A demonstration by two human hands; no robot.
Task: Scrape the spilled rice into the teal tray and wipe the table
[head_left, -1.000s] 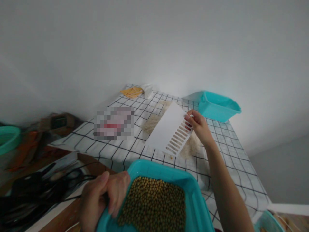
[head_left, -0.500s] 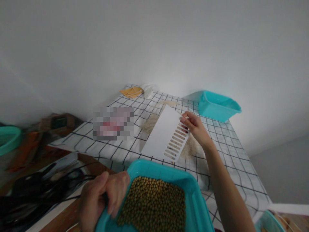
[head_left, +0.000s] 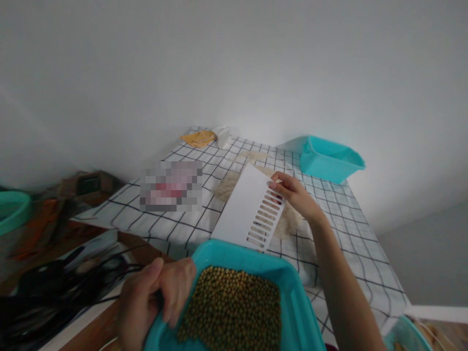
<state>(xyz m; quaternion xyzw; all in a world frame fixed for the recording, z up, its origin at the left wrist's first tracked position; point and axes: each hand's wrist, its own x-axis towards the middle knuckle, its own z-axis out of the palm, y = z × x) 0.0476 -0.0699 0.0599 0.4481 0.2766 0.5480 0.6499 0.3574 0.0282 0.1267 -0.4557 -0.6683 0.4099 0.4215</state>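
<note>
My left hand (head_left: 157, 292) is closed over the left rim of a teal plastic bin (head_left: 292, 285), which holds many small green-brown beans (head_left: 234, 307). My right hand (head_left: 292, 192) pinches the upper right edge of a flat white panel (head_left: 236, 207) with a row of slots along its right side. The panel is tilted, its lower edge close to the far rim of the bin; whether they touch I cannot tell. Behind and beside it, a pale grainy heap (head_left: 226, 187) lies on the checked cloth, partly hidden by the panel and my right hand.
A second teal bin (head_left: 327, 163) stands at the table's far right, by the wall. Yellow cloth-like material (head_left: 199, 138) and a white crumpled item (head_left: 222, 136) lie at the far left. A pixelated patch covers something pinkish on the left. Black cables (head_left: 95, 275) lie at lower left.
My right hand has lowered the white panel slightly toward me and to the left, bringing its lower edge nearer the bin's far rim. My left hand and the bin stay in place.
</note>
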